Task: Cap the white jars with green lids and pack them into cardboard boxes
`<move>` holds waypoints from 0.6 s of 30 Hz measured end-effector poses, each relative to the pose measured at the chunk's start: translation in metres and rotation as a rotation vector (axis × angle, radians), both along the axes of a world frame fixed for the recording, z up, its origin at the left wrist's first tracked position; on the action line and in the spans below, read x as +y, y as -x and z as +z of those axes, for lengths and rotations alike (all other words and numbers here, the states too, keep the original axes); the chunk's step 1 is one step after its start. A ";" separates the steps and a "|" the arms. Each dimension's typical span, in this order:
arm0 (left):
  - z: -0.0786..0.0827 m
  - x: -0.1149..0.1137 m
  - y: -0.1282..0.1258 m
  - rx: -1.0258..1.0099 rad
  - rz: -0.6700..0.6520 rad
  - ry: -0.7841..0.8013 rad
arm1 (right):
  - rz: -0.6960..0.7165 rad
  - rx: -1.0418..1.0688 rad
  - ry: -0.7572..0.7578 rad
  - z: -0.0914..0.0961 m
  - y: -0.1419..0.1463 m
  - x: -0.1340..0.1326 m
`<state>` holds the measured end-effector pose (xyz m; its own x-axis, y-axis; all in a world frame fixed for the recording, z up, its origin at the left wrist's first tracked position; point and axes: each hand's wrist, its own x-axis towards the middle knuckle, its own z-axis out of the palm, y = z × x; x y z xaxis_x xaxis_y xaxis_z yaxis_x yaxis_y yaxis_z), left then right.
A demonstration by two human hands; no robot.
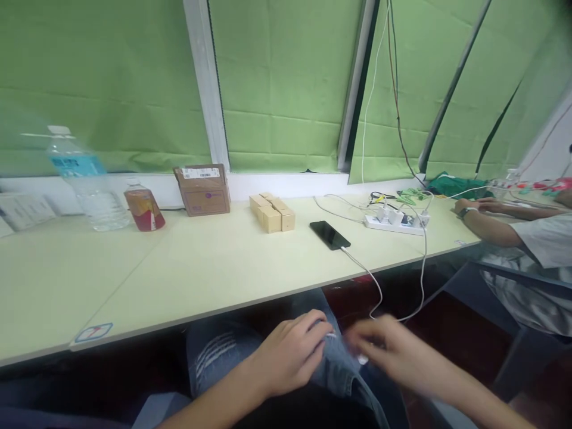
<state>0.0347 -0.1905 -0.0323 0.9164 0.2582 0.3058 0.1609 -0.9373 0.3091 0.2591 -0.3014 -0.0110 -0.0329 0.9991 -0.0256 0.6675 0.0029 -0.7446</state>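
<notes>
Above my lap in ripped blue jeans (335, 363), my left hand (295, 348) is closed, its fingers curled. A small whitish bit shows by its fingertips, too small to name. Just to the right, my right hand (391, 351) is blurred by motion, with bent fingers drawn together. Below them is a small pale glint that I cannot make out. The two hands are apart and below the table's edge. On the table (201, 268) beyond them lie a black phone (330, 235) on a white charging cable (364, 268) and several small tan boxes (272, 213) grouped together.
A large water bottle (92, 185), a bottle of reddish drink (145, 205) and a brown cardboard box (204, 189) stand along the back left. A power strip (395, 223) with plugs lies right. Another person's arms (491, 223) rest on the table farther right, near a grey chair (473, 292).
</notes>
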 end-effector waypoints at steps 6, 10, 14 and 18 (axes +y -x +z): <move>0.033 0.015 0.016 -0.284 0.079 0.006 | -0.412 -0.606 -0.633 0.021 -0.019 0.105; 0.033 0.007 0.020 -0.151 0.087 0.060 | -0.475 -0.687 -0.439 0.003 -0.024 0.153; -0.023 -0.005 0.004 0.181 -0.120 0.009 | -0.474 -0.613 -0.480 -0.001 -0.018 0.159; -0.081 -0.010 -0.018 0.343 -0.223 0.033 | -0.224 -0.447 -0.808 0.001 -0.001 0.153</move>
<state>0.0527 -0.2008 -0.1136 0.9984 0.0466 -0.0323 0.0542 -0.9513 0.3035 0.2597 -0.1489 -0.0096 0.0076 0.7021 0.7121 0.9377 0.2424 -0.2490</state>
